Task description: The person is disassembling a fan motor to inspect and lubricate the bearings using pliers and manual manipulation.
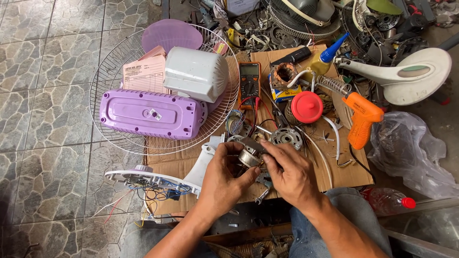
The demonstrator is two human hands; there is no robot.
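Observation:
My left hand [225,177] and my right hand [289,173] together grip a small round metal fan-motor part [249,156] above a sheet of cardboard [346,172]. Fingers of both hands wrap its rim, so much of it is hidden. Just beyond the hands lies a silver motor core [287,137] with a shaft. A white fan neck piece [203,168] with loose coloured wires [153,195] lies left of my left hand.
A wire fan guard [107,71] on the stone floor holds a purple fan base [150,114], a white motor cover [197,72] and a pink paper. A multimeter [249,81], red cap, orange soldering gun [362,119], oil bottle, plastic bag and scrap parts crowd the far side and the right.

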